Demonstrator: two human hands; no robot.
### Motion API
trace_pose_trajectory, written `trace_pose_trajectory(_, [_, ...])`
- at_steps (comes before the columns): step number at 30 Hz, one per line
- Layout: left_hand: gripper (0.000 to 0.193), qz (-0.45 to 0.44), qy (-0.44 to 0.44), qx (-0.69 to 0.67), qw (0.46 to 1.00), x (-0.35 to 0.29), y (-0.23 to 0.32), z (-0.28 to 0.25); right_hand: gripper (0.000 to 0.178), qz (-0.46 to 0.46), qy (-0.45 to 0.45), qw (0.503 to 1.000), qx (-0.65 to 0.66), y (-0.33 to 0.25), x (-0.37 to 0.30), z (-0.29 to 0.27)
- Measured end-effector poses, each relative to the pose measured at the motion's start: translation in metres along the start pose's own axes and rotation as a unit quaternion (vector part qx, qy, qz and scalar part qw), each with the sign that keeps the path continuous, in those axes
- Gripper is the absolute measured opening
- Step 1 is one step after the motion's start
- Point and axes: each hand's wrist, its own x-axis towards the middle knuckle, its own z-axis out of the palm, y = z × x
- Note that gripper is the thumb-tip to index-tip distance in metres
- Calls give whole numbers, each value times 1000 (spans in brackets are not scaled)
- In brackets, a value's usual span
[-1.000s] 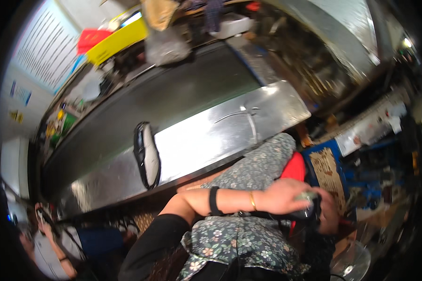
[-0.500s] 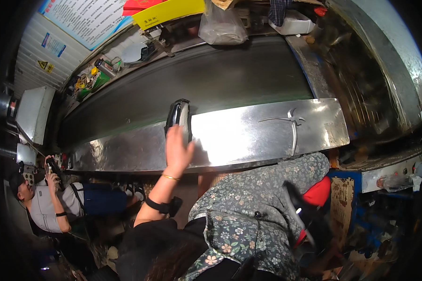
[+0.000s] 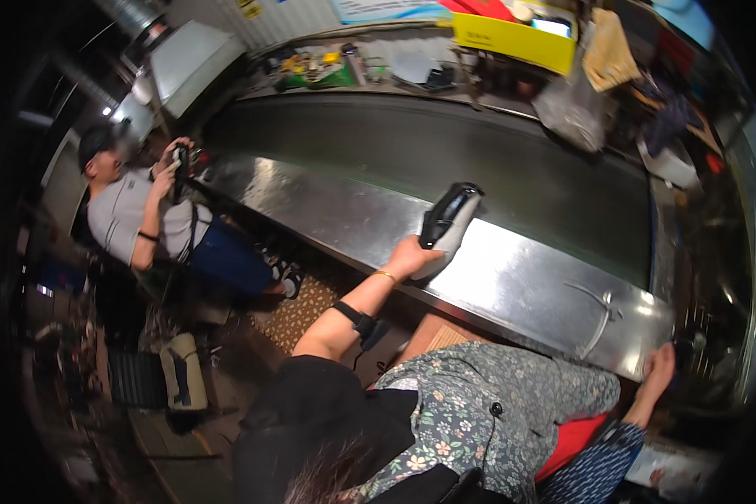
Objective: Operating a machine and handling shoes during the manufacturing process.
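In my left hand [image 3: 413, 256] is a glossy black shoe [image 3: 447, 214] with a pale sole, gripped at its near end. The shoe is tilted over the shiny metal ledge [image 3: 344, 214]; whether it touches the metal I cannot tell. My right hand [image 3: 660, 366] is at the right end of that ledge, beside dark machinery. Its fingers are blurred and partly lost against the dark, so I cannot make out whether they hold anything. A bent silver metal tool with thin curved arms [image 3: 603, 317] lies on the ledge between my hands.
Behind the ledge runs a dark conveyor belt [image 3: 512, 181]. Along its far side are a yellow box [image 3: 512, 40], a plastic bag [image 3: 573, 113] and a white tub [image 3: 670, 164]. At the left sits a co-worker [image 3: 155, 202] holding a dark item. A wooden surface [image 3: 433, 336] lies below the ledge.
My view has swung to the right. My left hand, flat against the shoe before, now grips it, and the shoe is tilted. My right hand has come into sight at the ledge's right end.
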Motion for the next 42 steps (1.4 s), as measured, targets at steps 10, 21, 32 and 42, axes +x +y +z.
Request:
trace_pose_trajectory(10, [70,-6,21,-19,1000,2,-17,4,15,-317,-91,861,-388,-22,-181,147])
trace_pose_trajectory(21, [67,-9,30,7,999,5,-10,6,13,-354,-70,847,-392,-21,-193,149])
trace_pose_trajectory(32, [70,-10,19,-13,1000,-1,-8,4,13,-386,-49,838,-382,-26,-199,150])
trace_pose_trajectory(42, [68,-3,29,-33,999,-4,-14,7,14,-362,-48,843,-394,-25,-195,153])
